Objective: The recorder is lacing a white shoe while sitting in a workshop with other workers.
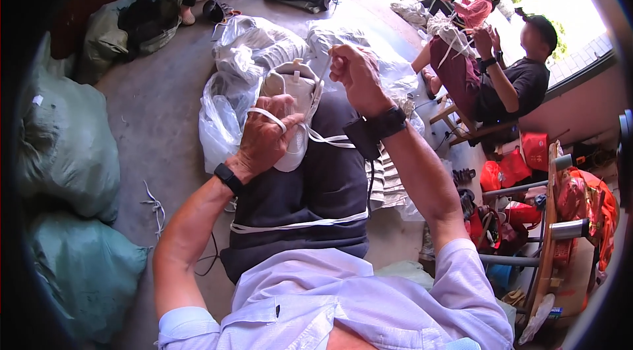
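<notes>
Shoe [295,96], white, lay on your lap across the dark trousers [326,178], its long axis running away from you, with the open top facing up toward the camera. Starting at the left, green sacks [66,145] stood on the concrete floor [155,106], well apart from the work. Your left hand [264,142] was clamped over the near part of the shoe, fingers curled around its side, with a loop of flat white lace [267,117] passing over the back of the fingers. From there the lace ran rightward across the shoe and out over your knee. Your right hand [356,73] was raised above and to the right of the shoe, clear of it, fingers pinched together; whether a lace end sat in that pinch could not be told. The shoe therefore lay below and to the left of the right-hand grip, and the left hand was the nearer one, in direct contact. A second white strip [300,223] lay across your thighs closer to your body. Beyond the shoe, clear plastic bags [250,53] of white goods rested on the floor. At the far right, another person [511,83] sat on a low stool.
</notes>
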